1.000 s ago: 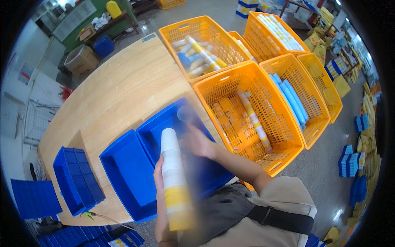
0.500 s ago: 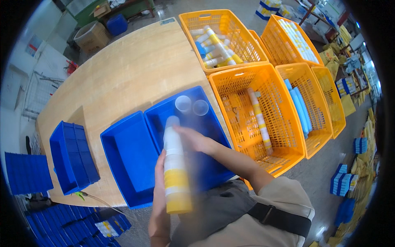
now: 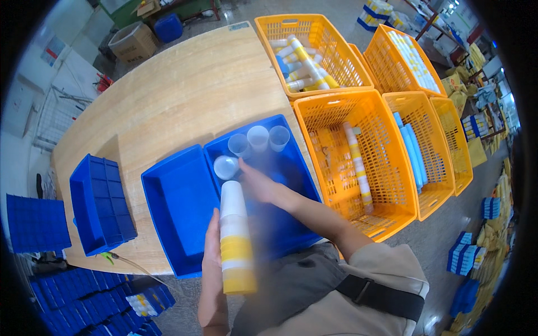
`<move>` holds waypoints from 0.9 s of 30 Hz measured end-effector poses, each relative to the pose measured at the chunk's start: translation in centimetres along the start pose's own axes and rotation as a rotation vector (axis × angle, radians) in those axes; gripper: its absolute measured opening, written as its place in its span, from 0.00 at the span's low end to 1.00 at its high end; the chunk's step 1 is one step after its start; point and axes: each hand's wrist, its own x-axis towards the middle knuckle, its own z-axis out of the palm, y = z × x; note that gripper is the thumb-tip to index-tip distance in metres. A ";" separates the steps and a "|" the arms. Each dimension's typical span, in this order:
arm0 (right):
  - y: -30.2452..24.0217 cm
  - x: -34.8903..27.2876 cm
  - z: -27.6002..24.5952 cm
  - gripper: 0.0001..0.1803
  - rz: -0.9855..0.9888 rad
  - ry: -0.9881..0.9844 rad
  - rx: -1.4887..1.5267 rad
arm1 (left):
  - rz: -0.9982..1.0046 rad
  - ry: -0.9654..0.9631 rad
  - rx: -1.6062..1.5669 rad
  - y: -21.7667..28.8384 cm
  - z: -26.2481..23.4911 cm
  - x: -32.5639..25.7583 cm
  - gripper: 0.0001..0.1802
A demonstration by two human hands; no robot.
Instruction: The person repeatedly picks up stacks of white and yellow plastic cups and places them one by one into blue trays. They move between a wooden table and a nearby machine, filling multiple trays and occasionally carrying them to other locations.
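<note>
My left hand (image 3: 212, 243) is wrapped round a long stack of nested plastic cups (image 3: 236, 241), white toward the far end and banded yellow and white nearer me. The stack tilts over the front of the right-hand blue tray (image 3: 307, 182). At its far end, my right hand (image 3: 256, 182) pinches the edge of a single translucent cup (image 3: 226, 167), fingertips partly hidden. Along the back of that tray stand three separate translucent cups: a left one (image 3: 239, 145), a middle one (image 3: 258, 138) and a right one (image 3: 279, 138).
Beside it on the wooden table (image 3: 168, 84) lies another blue tray (image 3: 178, 207), and a blue bin (image 3: 101, 204) stands farther left. Orange crates adjoin the table's right side; the nearest crate (image 3: 314, 106) holds one long cup stack (image 3: 357, 165), the one behind several (image 3: 305, 64).
My right hand has left the far end of the stack with a cup. One more cup stands at the tray's back. The stack has come slightly nearer me, and the view has shifted slightly.
</note>
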 end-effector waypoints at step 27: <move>2.9 -4.8 -1.2 0.34 -0.193 -0.095 -0.130 | 0.053 0.040 0.352 -1.9 -1.7 -0.7 0.34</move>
